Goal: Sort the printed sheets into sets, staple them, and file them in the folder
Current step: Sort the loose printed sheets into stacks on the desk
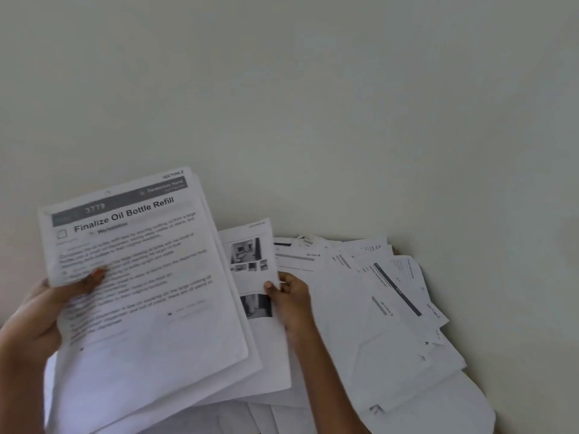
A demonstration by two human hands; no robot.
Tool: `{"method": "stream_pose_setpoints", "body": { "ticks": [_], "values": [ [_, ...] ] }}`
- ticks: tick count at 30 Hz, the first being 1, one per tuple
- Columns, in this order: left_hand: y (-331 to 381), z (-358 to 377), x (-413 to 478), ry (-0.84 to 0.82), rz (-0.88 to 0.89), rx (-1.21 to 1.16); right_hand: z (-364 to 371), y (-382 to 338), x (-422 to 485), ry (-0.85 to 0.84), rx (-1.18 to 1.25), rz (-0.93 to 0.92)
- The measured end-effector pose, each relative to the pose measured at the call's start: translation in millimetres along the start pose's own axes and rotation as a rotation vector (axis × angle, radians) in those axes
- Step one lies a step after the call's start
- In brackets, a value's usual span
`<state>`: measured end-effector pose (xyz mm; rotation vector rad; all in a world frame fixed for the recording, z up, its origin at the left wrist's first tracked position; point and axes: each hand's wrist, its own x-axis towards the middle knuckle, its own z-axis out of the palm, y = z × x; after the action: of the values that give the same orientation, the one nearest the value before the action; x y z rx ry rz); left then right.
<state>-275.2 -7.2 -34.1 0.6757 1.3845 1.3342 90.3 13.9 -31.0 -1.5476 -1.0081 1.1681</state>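
View from a head camera, looking down at 2 bare hands sorting printed paper. In the lower left of the frame, the left hand (47, 311) grips a bundle of sheets (150, 308) by its left edge, with the thumb (91, 278) pressed across the front page and the fingers hidden behind the paper. The bundle is tilted, its top edge rising toward the right, and several page edges fan out along its right side and bottom. The front page has a dark band with the number 3779, the bold heading "Finalize Oil Bottle Refill", and "SECTION" printed small in the top right corner; the body text is too blurred to read. Just right of the bundle, at the centre of the frame, the right hand (291, 299) pinches a photo sheet (250, 261) by its right edge, thumb on the front and fingers curled behind. That sheet carries small grey photographs, and its left side is tucked behind the bundle. Across the lower right of the frame, a pile of loose sheets (391, 324) lies spread and overlapping at different angles, some marked "SECTION". A pale surface (313, 89) fills the whole upper half; it cannot be told whether it is a wall or a tabletop.
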Motion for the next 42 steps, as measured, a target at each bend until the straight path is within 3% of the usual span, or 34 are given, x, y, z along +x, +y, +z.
{"method": "stream_pose_setpoints", "body": {
  "ticks": [3,7,11,18,22,26,31,34,38,42],
  "values": [
    [-31.2,-57.7,45.7,0.008,-0.013,0.073,32.6,0.5,-17.1,-0.024,-0.025,0.002],
    [-20.9,-62.6,36.1,0.009,0.006,0.069,59.0,1.3,-30.3,-0.063,-0.056,0.014],
    [32.2,-10.6,-33.7,-0.017,-0.035,0.033,62.2,3.0,-36.1,-0.093,-0.146,-0.038],
    [36.8,13.9,-57.8,-0.091,-0.054,-0.008,50.1,0.6,-33.3,-0.093,-0.248,-0.122],
    [33.8,32.7,-53.6,-0.146,-0.079,0.005,26.4,-6.3,-23.9,0.107,-0.342,-0.167],
    [32.2,53.2,-45.4,-0.171,-0.084,0.0,-21.9,-9.0,-9.6,0.346,-0.739,-0.127],
    [28.5,71.2,-31.6,-0.201,-0.099,-0.01,-51.6,-9.9,-2.0,0.296,-0.985,0.065],
    [30.0,71.5,-25.3,-0.202,-0.065,-0.01,-52.6,-7.8,5.7,0.257,-0.912,0.082],
    [38.4,50.7,-19.8,-0.188,0.038,-0.005,-64.0,-9.4,17.6,0.23,-0.6,0.094],
    [44.7,6.6,-17.6,-0.018,0.038,-0.012,-83.1,-22.0,26.8,0.359,-0.612,-0.094]
  ]
}}
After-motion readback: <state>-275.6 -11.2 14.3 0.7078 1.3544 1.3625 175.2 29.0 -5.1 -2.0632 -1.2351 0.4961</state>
